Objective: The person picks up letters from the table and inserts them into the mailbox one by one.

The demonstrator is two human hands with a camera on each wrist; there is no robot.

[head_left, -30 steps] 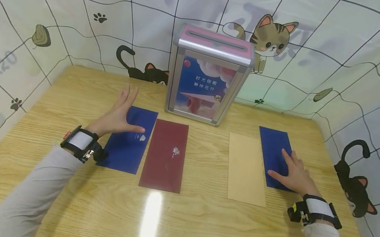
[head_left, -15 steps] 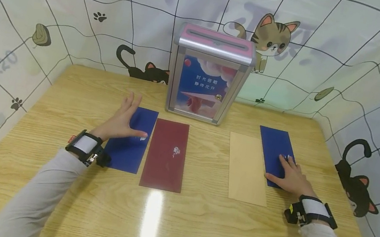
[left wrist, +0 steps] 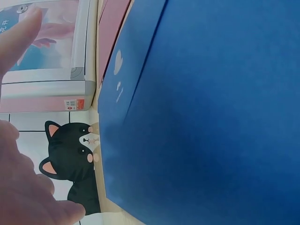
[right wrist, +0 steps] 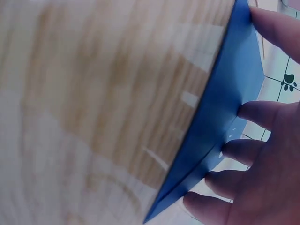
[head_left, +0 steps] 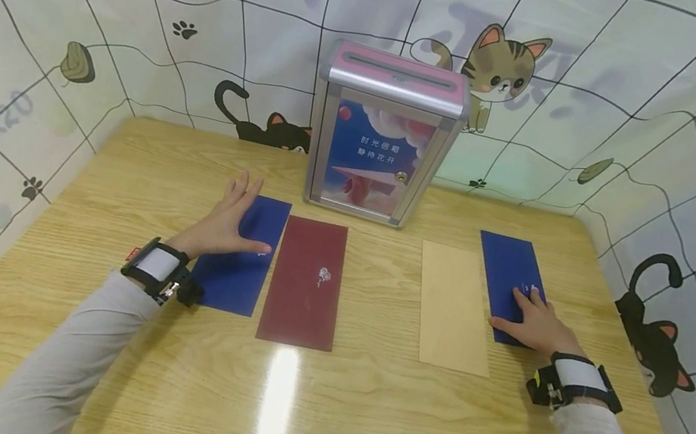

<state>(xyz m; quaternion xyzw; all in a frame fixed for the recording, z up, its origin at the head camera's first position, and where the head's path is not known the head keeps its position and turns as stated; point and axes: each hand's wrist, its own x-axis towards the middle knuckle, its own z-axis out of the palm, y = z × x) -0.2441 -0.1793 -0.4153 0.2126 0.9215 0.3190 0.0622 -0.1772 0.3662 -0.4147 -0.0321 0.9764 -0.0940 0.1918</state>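
Note:
A blue envelope with a small white print lies at the left of the table. My left hand is spread above it, thumb pointing right; the left wrist view shows the thumb and fingers apart from its blue surface. Beside it lies a dark red envelope. Toward the right, a second blue envelope lies next to a beige envelope. My right hand rests on that blue envelope with spread fingers, its thumb by the left edge. In the right wrist view the fingertips touch the envelope.
A silver-framed box with a pink slotted top and a picture front stands at the back of the wooden table. Cat-patterned cloth walls close off the back and both sides.
My left hand has shifted slightly right and toward me over the blue envelope. My right hand has come down onto the right blue envelope. The envelopes have stayed in place.

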